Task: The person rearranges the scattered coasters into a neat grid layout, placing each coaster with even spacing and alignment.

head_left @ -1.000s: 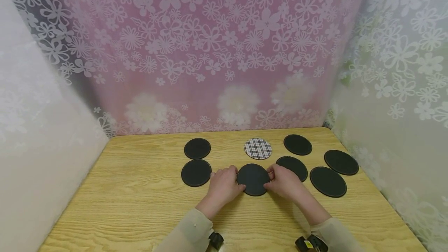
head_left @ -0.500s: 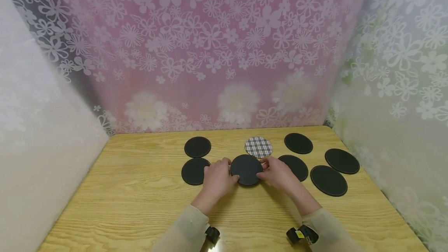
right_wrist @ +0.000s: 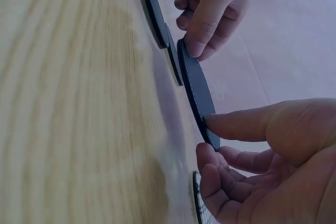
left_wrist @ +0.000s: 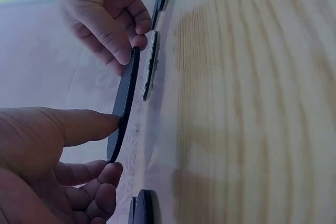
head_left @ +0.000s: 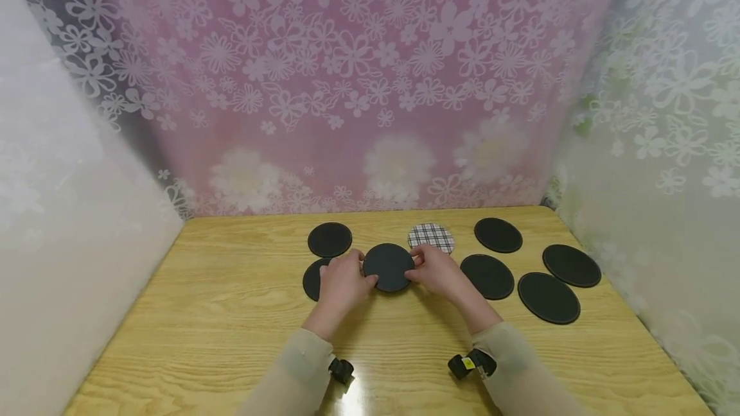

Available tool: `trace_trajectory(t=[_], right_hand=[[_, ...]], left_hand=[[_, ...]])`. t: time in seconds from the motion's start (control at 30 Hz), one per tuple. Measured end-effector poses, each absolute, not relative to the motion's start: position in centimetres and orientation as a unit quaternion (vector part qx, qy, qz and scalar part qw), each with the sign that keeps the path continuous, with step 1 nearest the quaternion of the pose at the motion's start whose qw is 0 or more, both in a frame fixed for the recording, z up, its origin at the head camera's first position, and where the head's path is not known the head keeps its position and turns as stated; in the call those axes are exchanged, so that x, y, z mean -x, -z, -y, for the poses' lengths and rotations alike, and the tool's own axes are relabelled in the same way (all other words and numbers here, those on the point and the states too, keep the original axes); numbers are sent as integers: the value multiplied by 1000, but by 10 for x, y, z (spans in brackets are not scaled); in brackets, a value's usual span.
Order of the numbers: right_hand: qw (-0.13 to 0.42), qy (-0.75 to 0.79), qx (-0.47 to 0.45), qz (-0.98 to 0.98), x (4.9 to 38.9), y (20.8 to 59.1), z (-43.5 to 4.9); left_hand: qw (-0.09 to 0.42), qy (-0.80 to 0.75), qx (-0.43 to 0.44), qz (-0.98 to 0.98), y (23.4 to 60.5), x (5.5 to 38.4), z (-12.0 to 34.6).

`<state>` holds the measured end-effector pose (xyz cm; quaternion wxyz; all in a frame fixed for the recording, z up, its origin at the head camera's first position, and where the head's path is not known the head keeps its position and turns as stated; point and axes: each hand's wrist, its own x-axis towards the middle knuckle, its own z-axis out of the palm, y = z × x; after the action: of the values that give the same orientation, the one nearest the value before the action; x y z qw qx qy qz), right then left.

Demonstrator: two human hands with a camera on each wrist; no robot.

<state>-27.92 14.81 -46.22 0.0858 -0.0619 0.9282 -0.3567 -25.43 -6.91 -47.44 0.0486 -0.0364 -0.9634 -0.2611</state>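
Note:
Both hands hold one round black coaster (head_left: 389, 268) between them, raised a little above the wooden table. My left hand (head_left: 342, 281) pinches its left edge, thumb on the upper face. The opposite edge is pinched by my right hand (head_left: 436, 269) in the same way. Seen edge-on in the left wrist view, the held coaster (left_wrist: 125, 106) has light stitching along its rim and leans slightly. Behind my left hand, a second black coaster (head_left: 311, 280) lies partly hidden. A white coaster with black plaid lines (head_left: 431, 237) lies just beyond my right hand.
Another black coaster (head_left: 329, 239) lies at the back left. To the right, several more black coasters (head_left: 487, 277) lie flat on the table (head_left: 231, 339). Floral curtains (head_left: 370, 82) enclose the table's back and sides.
Both hands have carried the held coaster leftward and farther back, from in front of the plaid coaster toward the two left coasters. The coasters on the table stay put.

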Motion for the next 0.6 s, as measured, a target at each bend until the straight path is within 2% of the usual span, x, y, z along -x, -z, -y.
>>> trace_trajectory(t=[0.23, 0.6], right_hand=[[84, 346, 64, -932, 290, 468, -136], [85, 337, 66, -935, 290, 476, -130]], left_hand=[[46, 254, 26, 966, 476, 258, 79], [42, 232, 26, 971, 481, 260, 84]])
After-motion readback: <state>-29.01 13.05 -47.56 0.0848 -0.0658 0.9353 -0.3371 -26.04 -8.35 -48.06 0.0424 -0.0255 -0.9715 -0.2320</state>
